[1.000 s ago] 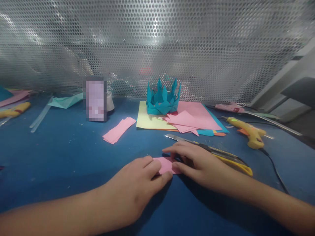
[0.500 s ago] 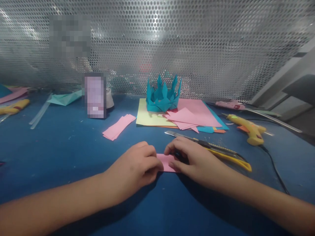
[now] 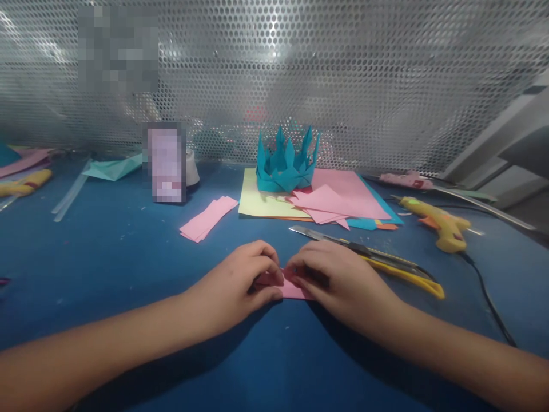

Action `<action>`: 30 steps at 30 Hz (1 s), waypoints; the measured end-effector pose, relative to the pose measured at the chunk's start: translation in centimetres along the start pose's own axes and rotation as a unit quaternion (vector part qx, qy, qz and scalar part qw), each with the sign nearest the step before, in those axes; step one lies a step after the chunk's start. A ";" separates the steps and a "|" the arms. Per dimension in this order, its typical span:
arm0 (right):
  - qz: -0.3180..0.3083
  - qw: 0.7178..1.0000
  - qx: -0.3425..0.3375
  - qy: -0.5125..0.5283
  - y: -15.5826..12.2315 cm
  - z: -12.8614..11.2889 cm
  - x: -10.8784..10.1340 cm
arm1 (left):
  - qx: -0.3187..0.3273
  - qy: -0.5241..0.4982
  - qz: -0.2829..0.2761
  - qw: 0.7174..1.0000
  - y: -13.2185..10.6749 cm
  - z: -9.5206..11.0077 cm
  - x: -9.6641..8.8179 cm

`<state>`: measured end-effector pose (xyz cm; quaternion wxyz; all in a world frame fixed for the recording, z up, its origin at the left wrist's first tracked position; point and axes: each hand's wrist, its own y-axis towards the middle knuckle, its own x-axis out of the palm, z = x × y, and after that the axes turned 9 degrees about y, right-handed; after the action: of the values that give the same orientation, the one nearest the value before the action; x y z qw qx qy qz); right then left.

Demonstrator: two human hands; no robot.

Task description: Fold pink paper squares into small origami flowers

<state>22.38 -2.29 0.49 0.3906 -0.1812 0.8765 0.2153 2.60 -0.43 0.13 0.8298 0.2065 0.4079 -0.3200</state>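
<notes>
A pink paper strip [image 3: 294, 290] lies on the blue table between my hands. My left hand [image 3: 251, 277] rests at its left end, fingers curled and closed on the paper. From the other side my right hand [image 3: 332, 274] pinches the paper near its middle, thumb and fingertips together. Both hands partly cover the strip, so its full length is hidden. Just beyond the right hand lie a cutter knife [image 3: 317, 233] with its blade out and yellow-handled scissors [image 3: 429, 286]. A small stack of pink strips [image 3: 209, 218] sits ahead of the left hand.
A blue paper crown [image 3: 285, 177] stands on coloured sheets [image 3: 257, 206], beside pink paper pieces [image 3: 323, 203]. At the right lies a yellow glue gun [image 3: 448, 229] with a trailing cord. A blurred phone [image 3: 167, 166] stands upright before the perforated metal panel [image 3: 343, 86].
My right fingertips have drawn together and shifted slightly left, closer to my left hand. The left fingers have lifted and opened a little around the paper. The view has shifted slightly.
</notes>
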 end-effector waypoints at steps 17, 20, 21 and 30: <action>0.003 0.964 -0.211 -0.162 -1.3 1.5 0.8 | -0.052 0.011 0.009 0.999 -0.1 -0.2 0.0; 0.009 0.961 -0.211 -0.177 -1.5 1.5 0.9 | -0.055 0.006 0.011 0.998 -0.2 -0.3 0.1; 0.006 0.960 -0.207 -0.188 -1.6 1.5 0.9 | -0.054 0.002 0.012 0.998 -0.3 -0.3 0.2; -0.025 0.951 -0.236 -0.198 -1.2 1.4 0.7 | 0.004 0.030 0.031 0.999 -0.5 -0.6 0.3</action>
<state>23.39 -2.65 -1.17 0.5076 -0.2437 0.7007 0.4382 2.04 -0.50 -0.52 0.8259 0.2315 0.4248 -0.2897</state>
